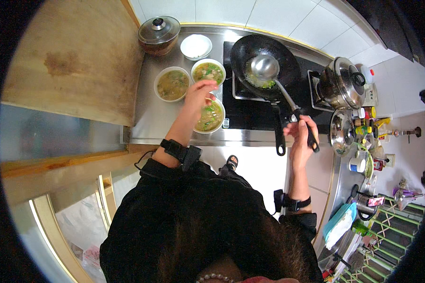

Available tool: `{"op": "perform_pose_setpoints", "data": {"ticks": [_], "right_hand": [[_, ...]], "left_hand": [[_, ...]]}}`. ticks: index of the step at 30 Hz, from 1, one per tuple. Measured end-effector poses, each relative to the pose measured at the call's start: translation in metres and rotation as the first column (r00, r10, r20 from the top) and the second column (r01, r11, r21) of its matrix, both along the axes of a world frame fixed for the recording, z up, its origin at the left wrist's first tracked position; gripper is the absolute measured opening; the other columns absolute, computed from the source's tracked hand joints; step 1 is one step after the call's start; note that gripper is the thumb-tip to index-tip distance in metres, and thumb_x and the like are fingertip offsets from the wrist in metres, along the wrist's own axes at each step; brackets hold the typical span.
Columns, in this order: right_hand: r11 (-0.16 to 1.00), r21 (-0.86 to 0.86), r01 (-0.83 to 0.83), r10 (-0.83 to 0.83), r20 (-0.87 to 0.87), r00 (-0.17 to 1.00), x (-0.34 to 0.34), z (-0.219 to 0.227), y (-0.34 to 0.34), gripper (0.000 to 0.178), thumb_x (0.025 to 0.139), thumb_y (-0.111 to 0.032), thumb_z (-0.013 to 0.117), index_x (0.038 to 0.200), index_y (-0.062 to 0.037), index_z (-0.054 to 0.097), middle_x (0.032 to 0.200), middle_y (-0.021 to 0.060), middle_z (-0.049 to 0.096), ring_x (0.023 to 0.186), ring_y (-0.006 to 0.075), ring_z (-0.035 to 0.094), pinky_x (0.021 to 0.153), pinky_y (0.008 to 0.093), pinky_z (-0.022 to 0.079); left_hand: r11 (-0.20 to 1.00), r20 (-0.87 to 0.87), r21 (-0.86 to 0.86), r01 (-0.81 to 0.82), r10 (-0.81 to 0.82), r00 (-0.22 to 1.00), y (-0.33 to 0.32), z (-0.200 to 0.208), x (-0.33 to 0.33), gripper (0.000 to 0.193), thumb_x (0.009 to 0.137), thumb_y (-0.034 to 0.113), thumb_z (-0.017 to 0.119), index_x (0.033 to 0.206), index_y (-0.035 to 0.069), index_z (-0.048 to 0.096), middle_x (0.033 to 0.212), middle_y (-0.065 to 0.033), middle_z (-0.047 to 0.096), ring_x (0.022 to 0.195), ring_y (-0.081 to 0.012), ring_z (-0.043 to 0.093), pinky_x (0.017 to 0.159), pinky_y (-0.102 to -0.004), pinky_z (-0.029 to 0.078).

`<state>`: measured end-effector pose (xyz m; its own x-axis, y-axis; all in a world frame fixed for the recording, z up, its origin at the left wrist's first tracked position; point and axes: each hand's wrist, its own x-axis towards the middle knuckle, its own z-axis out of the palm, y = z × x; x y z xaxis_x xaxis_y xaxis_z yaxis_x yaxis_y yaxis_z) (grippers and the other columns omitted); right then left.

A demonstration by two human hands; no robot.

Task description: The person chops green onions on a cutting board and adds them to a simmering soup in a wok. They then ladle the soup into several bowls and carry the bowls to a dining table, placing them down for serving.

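Note:
My right hand [299, 139] is wrapped around the black grip of a metal ladle [265, 67]. The ladle's bowl hangs over a black wok [288, 70] on the stove, with some liquid and green bits at the wok's bottom. My left hand [201, 95] is above the counter among three white bowls, its fingers apart and partly bent, holding nothing I can see. It partly covers the near soup bowl [209, 118]. Beyond it stands another soup bowl [208, 72] with green pieces, and to its left a third soup bowl [172, 85].
A lidded brown pot [159, 35] and a white bowl [196, 46] stand at the back left. The wok's handle [279, 132] juts toward me. On the right are a lidded steel pot [343, 84], a loose glass lid [341, 133] and several seasoning jars [362, 129]. A wooden panel [71, 66] borders the left.

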<state>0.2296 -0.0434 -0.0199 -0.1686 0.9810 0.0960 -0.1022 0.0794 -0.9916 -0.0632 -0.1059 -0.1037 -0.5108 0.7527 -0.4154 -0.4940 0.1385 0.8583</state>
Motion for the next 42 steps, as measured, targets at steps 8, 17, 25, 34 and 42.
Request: {"op": "perform_pose_setpoints", "data": {"ticks": [8,17,25,34,42], "right_hand": [[0.970,0.158,-0.184,0.127,0.314,0.941,0.025,-0.040,0.115,0.014,0.091,-0.011,0.059,0.101,-0.0033,0.065,0.074,0.0069,0.065,0.066,0.0107,0.064,0.060,0.0257,0.053],[0.794,0.437,-0.423,0.151,0.533,0.833,0.026,-0.053,0.167,0.014,0.092,-0.012,0.059,0.102,-0.0032,0.064,0.076,0.0048,0.065,0.068,0.0100,0.064,0.062,0.0249,0.052],[0.827,0.346,-0.443,0.240,0.495,0.835,0.033,-0.051,0.167,0.014,0.090,-0.008,0.061,0.103,-0.0041,0.065,0.079,0.0083,0.067,0.068,0.0128,0.066,0.064,0.0265,0.054],[0.724,0.475,-0.500,0.218,0.530,0.820,0.032,-0.019,0.157,0.012,0.086,-0.003,0.064,0.098,-0.0027,0.066,0.082,0.0119,0.067,0.068,0.0157,0.066,0.063,0.0281,0.053],[0.789,0.243,-0.564,0.399,0.495,0.771,0.015,0.029,0.101,0.012,0.089,-0.008,0.062,0.098,-0.0013,0.066,0.067,0.0066,0.064,0.058,0.0080,0.060,0.053,0.0234,0.049]], "left_hand": [[0.982,0.485,-0.133,0.134,-0.053,0.873,0.045,-0.026,0.140,0.027,0.089,0.022,0.059,0.109,0.004,0.059,0.100,-0.0128,0.065,0.080,-0.0232,0.064,0.073,-0.0366,0.054],[0.877,0.814,0.480,-0.003,-0.444,0.374,0.062,-0.032,0.218,0.024,0.096,0.031,0.050,0.095,0.009,0.055,0.072,-0.0004,0.049,0.062,-0.0121,0.049,0.058,-0.0309,0.049],[0.878,0.672,0.435,0.202,-0.466,0.576,0.041,-0.031,0.195,0.022,0.097,0.020,0.050,0.076,0.017,0.049,0.056,0.0072,0.037,0.039,-0.0032,0.029,0.034,-0.0223,0.025],[0.860,0.608,0.450,0.239,-0.491,0.624,0.000,-0.001,0.165,0.009,0.090,0.011,0.060,0.086,0.015,0.052,0.055,0.0062,0.037,0.039,-0.0041,0.032,0.033,-0.0222,0.026],[0.918,0.688,0.362,0.161,-0.380,0.618,-0.040,0.042,0.144,0.011,0.089,0.007,0.058,0.083,0.013,0.051,0.055,0.0059,0.036,0.039,-0.0041,0.033,0.033,-0.0207,0.028]]}}
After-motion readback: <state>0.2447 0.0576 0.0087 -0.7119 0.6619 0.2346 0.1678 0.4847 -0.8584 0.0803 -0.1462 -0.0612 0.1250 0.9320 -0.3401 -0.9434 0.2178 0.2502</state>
